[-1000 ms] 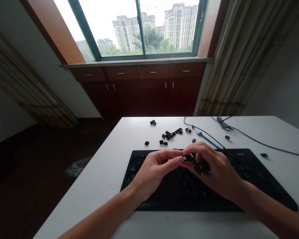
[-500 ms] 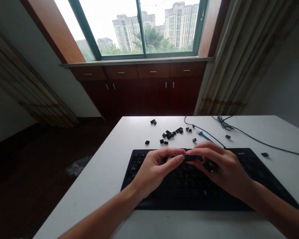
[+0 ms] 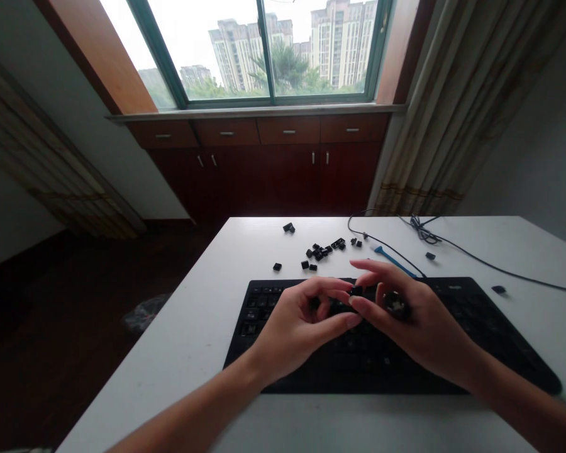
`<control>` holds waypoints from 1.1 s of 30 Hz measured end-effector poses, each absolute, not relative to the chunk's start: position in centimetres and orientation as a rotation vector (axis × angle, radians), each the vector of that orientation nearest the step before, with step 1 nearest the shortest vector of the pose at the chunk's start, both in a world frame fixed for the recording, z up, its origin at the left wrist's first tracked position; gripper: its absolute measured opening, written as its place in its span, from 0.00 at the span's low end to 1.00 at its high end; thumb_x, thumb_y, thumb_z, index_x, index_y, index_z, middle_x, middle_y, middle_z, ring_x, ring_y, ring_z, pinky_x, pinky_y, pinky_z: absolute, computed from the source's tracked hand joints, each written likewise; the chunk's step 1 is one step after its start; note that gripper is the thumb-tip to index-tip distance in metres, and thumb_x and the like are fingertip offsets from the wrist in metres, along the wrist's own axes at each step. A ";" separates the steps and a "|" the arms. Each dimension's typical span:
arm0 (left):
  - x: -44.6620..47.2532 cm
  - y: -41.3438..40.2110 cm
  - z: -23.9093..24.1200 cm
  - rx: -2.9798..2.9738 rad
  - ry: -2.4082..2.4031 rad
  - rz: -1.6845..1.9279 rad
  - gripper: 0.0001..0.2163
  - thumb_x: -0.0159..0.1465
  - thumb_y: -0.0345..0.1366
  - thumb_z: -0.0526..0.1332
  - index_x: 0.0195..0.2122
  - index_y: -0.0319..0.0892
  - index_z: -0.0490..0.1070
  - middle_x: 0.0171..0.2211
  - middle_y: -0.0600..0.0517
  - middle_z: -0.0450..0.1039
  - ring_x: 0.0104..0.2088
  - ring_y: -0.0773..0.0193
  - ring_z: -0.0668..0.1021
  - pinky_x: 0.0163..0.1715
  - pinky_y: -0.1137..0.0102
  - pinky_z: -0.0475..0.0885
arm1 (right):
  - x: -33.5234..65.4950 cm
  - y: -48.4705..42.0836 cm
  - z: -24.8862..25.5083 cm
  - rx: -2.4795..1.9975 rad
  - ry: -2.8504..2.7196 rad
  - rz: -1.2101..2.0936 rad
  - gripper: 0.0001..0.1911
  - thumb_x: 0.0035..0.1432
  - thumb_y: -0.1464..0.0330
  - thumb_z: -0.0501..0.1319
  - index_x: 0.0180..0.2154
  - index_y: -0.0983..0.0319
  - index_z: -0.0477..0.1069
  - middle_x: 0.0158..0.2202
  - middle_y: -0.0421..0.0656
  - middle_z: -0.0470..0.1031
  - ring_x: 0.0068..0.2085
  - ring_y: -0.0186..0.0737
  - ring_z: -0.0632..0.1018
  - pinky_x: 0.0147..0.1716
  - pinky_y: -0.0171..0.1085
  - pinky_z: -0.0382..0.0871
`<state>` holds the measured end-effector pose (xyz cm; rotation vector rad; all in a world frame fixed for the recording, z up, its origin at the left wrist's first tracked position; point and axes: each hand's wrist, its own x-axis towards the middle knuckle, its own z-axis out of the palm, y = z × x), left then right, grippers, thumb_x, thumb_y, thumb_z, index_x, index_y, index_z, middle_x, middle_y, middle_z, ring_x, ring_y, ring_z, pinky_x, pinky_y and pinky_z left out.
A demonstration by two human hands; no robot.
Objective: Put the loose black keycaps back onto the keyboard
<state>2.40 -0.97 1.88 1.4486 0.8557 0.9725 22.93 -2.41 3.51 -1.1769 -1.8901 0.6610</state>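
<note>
A black keyboard (image 3: pixel 476 333) lies on the white table (image 3: pixel 198 327) in front of me. Both hands hover over its middle. My left hand (image 3: pixel 297 330) is curled, thumb and fingers pinching toward a small black keycap (image 3: pixel 356 290) held between the fingertips of both hands. My right hand (image 3: pixel 410 321) pinches the same keycap with its fingertips and holds several more black keycaps (image 3: pixel 396 305) in the curled palm.
Loose black keycaps (image 3: pixel 318 253) lie scattered behind the keyboard, with single ones at the far right (image 3: pixel 499 289). A blue tool (image 3: pixel 393 260) and a black cable (image 3: pixel 476 258) lie at the back right. The table's left edge drops to a dark floor.
Both hands have shifted slightly; the right hand's fingers have lifted and spread more, showing the keycaps in its palm. The pinched keycap sits a little higher.
</note>
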 end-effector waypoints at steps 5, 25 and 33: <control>2.4 -1.6 1.8 1.591 1.002 1.041 0.12 0.58 0.39 0.72 0.42 0.44 0.78 0.26 0.55 0.67 0.25 0.69 0.62 0.25 0.72 0.58 | 22.4 -2.7 3.4 -1.205 -1.915 0.684 0.11 0.58 0.61 0.68 0.40 0.58 0.76 0.36 0.41 0.80 0.30 0.36 0.78 0.31 0.34 0.74; 1.7 0.4 2.1 0.862 0.860 0.980 0.11 0.65 0.29 0.63 0.48 0.39 0.76 0.53 0.46 0.75 0.51 0.61 0.75 0.56 0.69 0.68 | 33.1 -0.2 2.1 -1.211 -2.406 0.373 0.11 0.63 0.65 0.63 0.47 0.57 0.77 0.44 0.44 0.81 0.43 0.45 0.82 0.44 0.44 0.79; 1.7 0.4 1.9 0.895 0.874 0.952 0.08 0.65 0.30 0.64 0.46 0.39 0.76 0.52 0.47 0.75 0.50 0.62 0.75 0.55 0.70 0.68 | 33.4 -0.8 1.6 -1.169 -2.382 0.346 0.08 0.63 0.68 0.62 0.45 0.58 0.77 0.46 0.44 0.81 0.43 0.43 0.83 0.43 0.40 0.79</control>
